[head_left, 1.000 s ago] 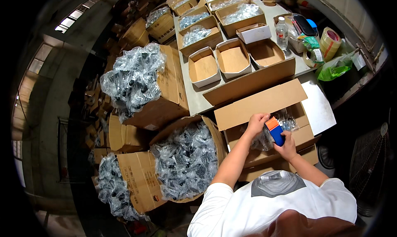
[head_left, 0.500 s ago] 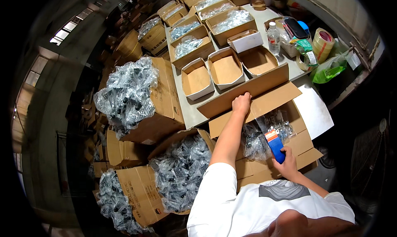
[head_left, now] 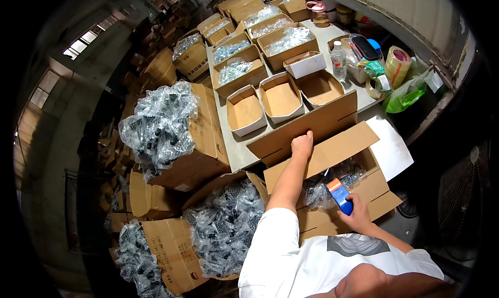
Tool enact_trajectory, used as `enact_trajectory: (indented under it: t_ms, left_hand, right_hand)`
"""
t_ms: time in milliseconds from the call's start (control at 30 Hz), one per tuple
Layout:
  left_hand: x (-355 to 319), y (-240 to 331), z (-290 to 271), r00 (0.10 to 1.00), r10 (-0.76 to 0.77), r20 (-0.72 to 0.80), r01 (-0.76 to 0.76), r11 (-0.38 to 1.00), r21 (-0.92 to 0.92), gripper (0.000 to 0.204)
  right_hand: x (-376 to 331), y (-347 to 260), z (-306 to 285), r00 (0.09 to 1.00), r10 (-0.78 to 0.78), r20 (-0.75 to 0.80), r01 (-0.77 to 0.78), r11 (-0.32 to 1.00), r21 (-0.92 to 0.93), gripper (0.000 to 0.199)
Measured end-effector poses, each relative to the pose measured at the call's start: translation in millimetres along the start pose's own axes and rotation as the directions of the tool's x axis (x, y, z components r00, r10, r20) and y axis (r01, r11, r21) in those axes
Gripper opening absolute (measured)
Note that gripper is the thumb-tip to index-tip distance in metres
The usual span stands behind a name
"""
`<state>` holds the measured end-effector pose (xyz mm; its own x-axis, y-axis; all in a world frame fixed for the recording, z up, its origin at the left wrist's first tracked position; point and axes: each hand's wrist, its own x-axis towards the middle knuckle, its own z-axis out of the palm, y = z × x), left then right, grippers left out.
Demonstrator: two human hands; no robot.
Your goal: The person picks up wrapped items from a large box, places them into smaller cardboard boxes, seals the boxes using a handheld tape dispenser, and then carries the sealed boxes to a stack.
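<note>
An open cardboard carton (head_left: 371,186) stands before me, with clear-wrapped parts (head_left: 319,193) inside. My left hand (head_left: 302,144) is closed at the far side of the carton, against its raised brown flap (head_left: 332,113), and that forearm crosses the nearer flap (head_left: 338,144). In my right hand (head_left: 358,215) is a blue handheld tool (head_left: 341,200) with an orange and white end, held over the carton opening. Its exact kind does not show.
Left of me, large cartons overflow with bubble-wrapped dark parts (head_left: 226,228). White-rimmed trays (head_left: 246,111) and boxes of bagged pieces (head_left: 234,72) cover the grey table (head_left: 234,152). At right are a plastic bottle (head_left: 338,61), tape rolls (head_left: 397,67) and a fan (head_left: 465,194).
The blue tool and my right hand have shifted slightly left over the carton. The whole view has tilted a little, so the table things appear lower. My left hand stays at the flap.
</note>
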<state>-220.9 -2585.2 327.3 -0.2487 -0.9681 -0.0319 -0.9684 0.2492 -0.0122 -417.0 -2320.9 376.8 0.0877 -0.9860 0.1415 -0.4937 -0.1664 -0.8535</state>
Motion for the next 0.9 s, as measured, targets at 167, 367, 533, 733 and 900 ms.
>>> enact_trajectory:
  t_ms: [167, 367, 533, 733, 900]
  left_hand:
    - [-25.9, -10.4, -8.9, 0.996, 0.033, 0.086, 0.014, 0.872, -0.490, 0.024]
    - [-149.2, 48.3, -60.0, 0.963, 0.050, -0.264, -0.215, 0.731, -0.648, 0.020]
    - [-291.3, 108.0, 1.2, 0.649, 0.715, 0.262, 0.187, 0.184, -0.965, 0.032]
    - [-270.5, 138.4, 21.2, 0.660, 0.552, 0.510, -0.115, 0.745, -0.657, 0.040]
    - [-268.0, 153.6, 81.6, 0.813, 0.519, 0.265, -0.434, 0.843, -0.318, 0.037]
  right_hand:
    - [-1.3, -0.7, 1.3, 0.998, 0.025, -0.062, -0.028, 0.998, -0.048, 0.050]
    - [7.6, 3.7, -10.0, 0.991, 0.056, -0.122, -0.056, 0.998, 0.001, 0.052]
    - [20.5, -10.4, -13.0, 0.993, 0.072, -0.088, -0.067, 0.996, 0.055, 0.052]
    - [41.1, -28.6, -20.3, 0.994, 0.043, -0.096, -0.040, 0.999, 0.037, 0.052]
    - [39.7, -25.6, -15.6, 0.994, 0.045, -0.097, -0.046, 0.999, -0.013, 0.056]
